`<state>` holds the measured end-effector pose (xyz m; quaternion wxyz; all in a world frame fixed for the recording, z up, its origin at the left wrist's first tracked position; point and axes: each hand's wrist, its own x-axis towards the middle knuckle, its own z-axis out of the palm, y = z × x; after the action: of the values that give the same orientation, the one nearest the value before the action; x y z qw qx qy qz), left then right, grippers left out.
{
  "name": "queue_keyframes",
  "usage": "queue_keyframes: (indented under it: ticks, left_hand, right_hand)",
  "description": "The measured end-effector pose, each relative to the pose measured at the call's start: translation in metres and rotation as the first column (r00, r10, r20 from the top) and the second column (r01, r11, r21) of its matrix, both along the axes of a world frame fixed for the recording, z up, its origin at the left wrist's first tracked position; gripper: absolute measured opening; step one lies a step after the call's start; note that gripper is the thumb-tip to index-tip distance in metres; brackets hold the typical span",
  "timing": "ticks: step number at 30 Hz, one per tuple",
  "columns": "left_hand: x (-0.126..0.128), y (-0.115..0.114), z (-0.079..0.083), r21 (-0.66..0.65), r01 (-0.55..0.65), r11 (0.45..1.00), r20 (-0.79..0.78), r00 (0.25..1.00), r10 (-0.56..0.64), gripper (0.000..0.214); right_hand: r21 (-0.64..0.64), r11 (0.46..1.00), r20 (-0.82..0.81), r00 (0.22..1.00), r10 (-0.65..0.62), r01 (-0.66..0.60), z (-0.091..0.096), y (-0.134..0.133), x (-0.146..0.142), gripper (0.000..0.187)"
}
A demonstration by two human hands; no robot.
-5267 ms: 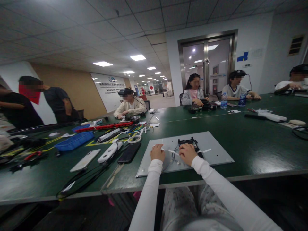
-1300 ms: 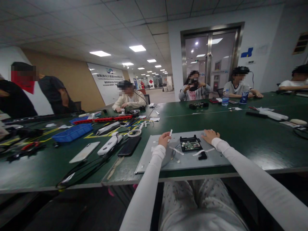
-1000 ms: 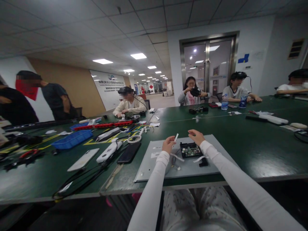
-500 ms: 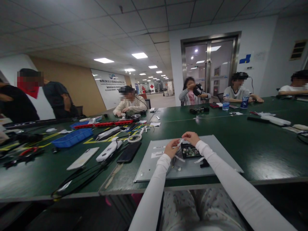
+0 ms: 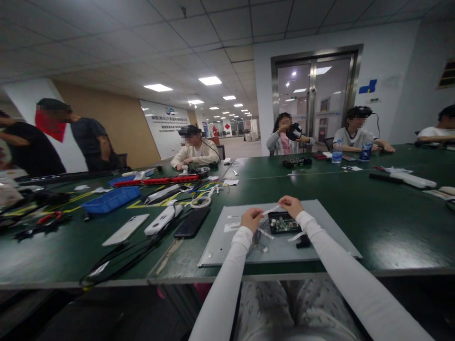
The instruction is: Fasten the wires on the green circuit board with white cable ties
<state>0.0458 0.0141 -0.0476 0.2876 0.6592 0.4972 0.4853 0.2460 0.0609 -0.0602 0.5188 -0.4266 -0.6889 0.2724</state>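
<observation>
A thin, pale white strip (image 5: 271,210) is stretched between my two hands above a grey flat panel (image 5: 216,244). My left hand (image 5: 251,219) pinches its left end, and the fingers of my right hand (image 5: 291,207) are closed on the other end. Whether the strip is tape or a flat cable I cannot make out. Just below it, a green circuit board (image 5: 283,222) sits in a black frame on the panel, partly covered by my right hand. Thin wires with a small white connector (image 5: 265,249) lie beside my left wrist. Another white strip (image 5: 295,237) and a small black piece (image 5: 303,241) are near my right forearm.
Left of the panel lie a black phone (image 5: 192,222), a white power bank (image 5: 163,219) with cables, a white phone (image 5: 126,230) and a blue tray (image 5: 111,200). A roll of white tape (image 5: 201,202) is behind the black phone. Several people are around the table.
My hands have moved apart, my right hand shifting to the right, and more of the white strip shows between them. The view has swung slightly left.
</observation>
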Motion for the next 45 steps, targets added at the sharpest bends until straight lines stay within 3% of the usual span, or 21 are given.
queue_keyframes:
  ticks: [8, 17, 25, 45]
  left_hand:
    - [-0.004, -0.001, 0.001, 0.119, -0.087, 0.989, -0.324, 0.938, 0.121, 0.018]
    - [-0.002, -0.007, 0.006, 0.124, -0.047, 0.991, -0.542, 0.834, 0.107, 0.028]
    - [0.001, -0.011, 0.011, 0.084, -0.045, 0.995, -0.639, 0.764, 0.089, 0.024]
    - [-0.001, -0.006, 0.004, 0.071, -0.029, 0.997, -0.644, 0.762, 0.069, 0.023]
  right_hand:
    - [-0.010, 1.000, 0.086, 0.996, 0.011, -0.010, -0.007, 0.002, 0.001, 0.016]
    - [-0.055, 0.998, 0.148, 0.988, 0.036, -0.029, -0.011, 0.004, 0.001, 0.020]
    - [-0.090, 0.995, 0.224, 0.973, 0.057, -0.037, -0.009, -0.001, 0.000, 0.025]
    - [-0.140, 0.984, 0.358, 0.921, 0.154, -0.110, -0.014, 0.008, -0.003, 0.036]
